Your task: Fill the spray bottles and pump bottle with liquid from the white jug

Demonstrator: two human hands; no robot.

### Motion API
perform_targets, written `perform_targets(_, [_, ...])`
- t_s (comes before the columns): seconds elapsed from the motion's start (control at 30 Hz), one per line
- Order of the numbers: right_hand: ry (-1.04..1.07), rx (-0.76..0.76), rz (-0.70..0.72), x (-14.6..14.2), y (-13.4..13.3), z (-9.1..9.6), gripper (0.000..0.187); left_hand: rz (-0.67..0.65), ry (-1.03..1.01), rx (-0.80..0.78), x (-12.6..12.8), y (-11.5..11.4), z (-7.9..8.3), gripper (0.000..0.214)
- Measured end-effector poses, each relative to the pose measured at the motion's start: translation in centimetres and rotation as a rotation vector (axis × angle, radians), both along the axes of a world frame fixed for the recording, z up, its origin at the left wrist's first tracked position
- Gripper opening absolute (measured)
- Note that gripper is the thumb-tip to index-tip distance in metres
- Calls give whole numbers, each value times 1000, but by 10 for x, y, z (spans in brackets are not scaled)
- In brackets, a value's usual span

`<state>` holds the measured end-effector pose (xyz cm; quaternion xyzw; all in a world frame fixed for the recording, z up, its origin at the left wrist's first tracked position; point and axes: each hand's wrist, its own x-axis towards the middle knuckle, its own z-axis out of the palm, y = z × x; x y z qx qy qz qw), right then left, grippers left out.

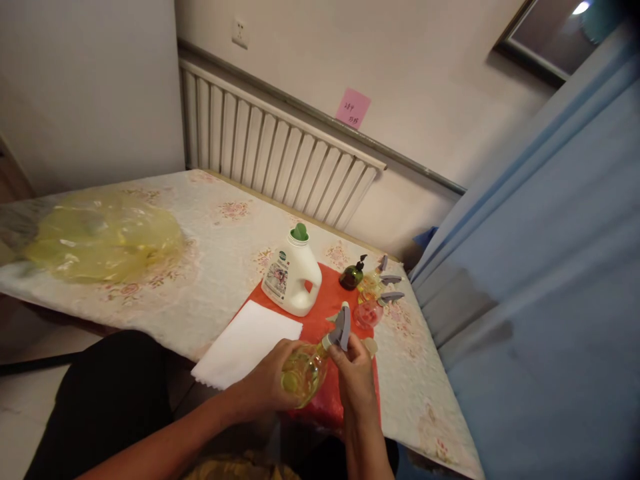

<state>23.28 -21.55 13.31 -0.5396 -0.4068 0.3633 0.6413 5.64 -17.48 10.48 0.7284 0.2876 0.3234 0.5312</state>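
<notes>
A yellow see-through spray bottle with a grey trigger head is tilted above the red mat. My left hand wraps round its body. My right hand has its fingers closed on the grey trigger head at the top. Behind them stands a white detergent jug with its neck uncapped and green inside. A white cloth or paper sheet with a scalloped edge lies left of the hands. Just past my right hand, a pale round piece is partly hidden.
Right of the jug stand a dark green pump bottle, a pink spray bottle and yellow spray bottles. A crumpled yellow plastic bag lies at the left on the flowered tablecloth. A blue curtain hangs along the right side.
</notes>
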Motion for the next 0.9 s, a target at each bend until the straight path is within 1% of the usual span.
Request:
perform_targets(0.17, [172,37,26,-2,-1,0,30,-8,13,-18,0,0,5,70])
perform_targets(0.3, [233,36,50,-5,-1,0,30,7,13,-8,0,-1,9,69])
perform_targets(0.37, [231,28,54,-5,-1,-3,29,3,16,-5,0,-1,8,70])
perform_targets(0.5, [118,11,43,-1,-2,-6,29,-8,14,-5,0,0,4,74])
perform_targets(0.7, [-100,-44,82,4,-3,0,23,25,-17,69,0,2,-1,71])
perform_targets(0.9, [-180,-92,104,4,-4,6,20,63,-61,128,1,1,-6,66])
